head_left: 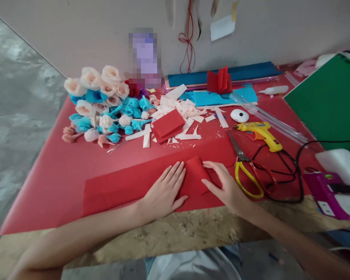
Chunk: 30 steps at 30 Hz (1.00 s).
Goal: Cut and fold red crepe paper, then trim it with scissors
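A long strip of red crepe paper [113, 188] lies across the near part of the red table cover [61, 167]. Its right end is folded over into a small flap [195, 177]. My left hand [165, 190] lies flat on the strip with fingers stretched out, just left of the flap. My right hand [224, 184] rests on the flap's right edge, fingers extended and pressing it down. Neither hand grips anything.
Yellow-handled scissors [246, 171] and a yellow glue gun [262, 134] with black cord lie right of my hands. A heap of paper roses [105, 105], paper scraps, a folded red stack [167, 124], blue sheets, a green board [329, 101] and a purple box [329, 194] surround them.
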Motion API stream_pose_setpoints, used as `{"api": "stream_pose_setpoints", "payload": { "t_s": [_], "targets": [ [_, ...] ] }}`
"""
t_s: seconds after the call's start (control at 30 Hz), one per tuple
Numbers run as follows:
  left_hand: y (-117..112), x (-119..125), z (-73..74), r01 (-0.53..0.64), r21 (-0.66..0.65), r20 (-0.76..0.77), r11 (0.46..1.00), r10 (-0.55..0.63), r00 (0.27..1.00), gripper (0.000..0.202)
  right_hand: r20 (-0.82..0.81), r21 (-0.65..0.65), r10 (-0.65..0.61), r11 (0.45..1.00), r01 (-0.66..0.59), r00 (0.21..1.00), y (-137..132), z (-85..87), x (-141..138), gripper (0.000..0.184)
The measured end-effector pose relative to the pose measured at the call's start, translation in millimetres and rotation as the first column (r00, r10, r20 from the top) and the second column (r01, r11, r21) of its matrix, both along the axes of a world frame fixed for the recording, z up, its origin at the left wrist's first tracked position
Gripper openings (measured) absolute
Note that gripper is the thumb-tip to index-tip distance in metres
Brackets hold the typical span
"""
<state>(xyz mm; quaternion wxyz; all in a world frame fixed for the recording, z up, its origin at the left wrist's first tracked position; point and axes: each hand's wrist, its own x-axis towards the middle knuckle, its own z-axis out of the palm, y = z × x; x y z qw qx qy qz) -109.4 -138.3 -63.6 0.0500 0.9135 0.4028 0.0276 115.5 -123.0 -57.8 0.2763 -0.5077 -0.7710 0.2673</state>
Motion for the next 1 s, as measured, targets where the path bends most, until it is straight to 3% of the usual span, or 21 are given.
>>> {"api": "stream_pose_setpoints", "payload": {
  "t_s": [0.1, 0.2, 0.3, 0.37, 0.47, 0.6, 0.63, 0.67, 0.87, 0.93, 1.0],
  "targets": [
    [-2, 0, -1.4, -0.007, -0.021, 0.015, 1.000, 0.008, 1.000, 0.066, -0.090, -0.131, -0.016, 0.991, 0.004, 0.996, 1, 0.0, -3, 0.042],
    [-1, -1, 2.7, -0.031, -0.077, 0.069, 0.997, 0.036, 0.997, 0.067, -0.143, -0.141, 0.006, 0.990, -0.027, 0.990, 4, 0.6, -5, 0.037],
    [8, -5, 15.6, -0.078, -0.223, 0.202, 0.972, 0.125, 0.971, 0.069, -0.186, -0.116, 0.016, 0.993, -0.038, 0.982, 10, 8.0, -5, 0.039],
    [19, -8, 27.1, -0.094, -0.381, 0.329, 0.920, 0.230, 0.916, 0.069, -0.194, -0.109, 0.058, 0.991, -0.081, 0.979, 14, 18.0, -5, 0.038],
    [36, -10, 42.6, -0.012, -0.639, 0.494, 0.769, 0.423, 0.760, 0.062, -0.159, -0.050, 0.129, 0.989, -0.139, 0.979, 19, 37.4, -5, 0.031],
    [46, -9, 58.4, 0.179, -0.893, 0.425, 0.413, 0.645, 0.635, 0.037, -0.096, 0.070, 0.169, 0.984, -0.163, 0.981, 23, 61.6, -7, 0.029],
    [47, -8, 62.3, 0.194, -0.912, 0.400, 0.361, 0.680, 0.615, 0.031, -0.090, 0.088, 0.182, 0.981, -0.175, 0.979, 23, 66.5, -7, 0.029],
    [47, -8, 66.3, 0.197, -0.919, 0.389, 0.342, 0.704, 0.594, 0.027, -0.085, 0.104, 0.196, 0.977, -0.187, 0.977, 24, 71.1, -6, 0.030],
    [51, -7, 91.1, 0.194, -0.901, 0.428, 0.387, 0.731, 0.531, 0.018, -0.131, 0.098, 0.252, 0.966, -0.240, 0.959, 31, 94.1, -1, 0.039],
    [54, -6, 95.4, 0.185, -0.876, 0.478, 0.446, 0.743, 0.469, 0.015, -0.235, 0.042, 0.176, 0.984, -0.171, 0.956, 35, 99.7, -2, 0.042],
    [57, -4, 95.8, 0.165, -0.817, 0.574, 0.553, 0.750, 0.328, 0.012, -0.366, -0.048, 0.084, 0.993, -0.110, 0.927, 40, 103.4, -5, 0.046]
  ]
}}
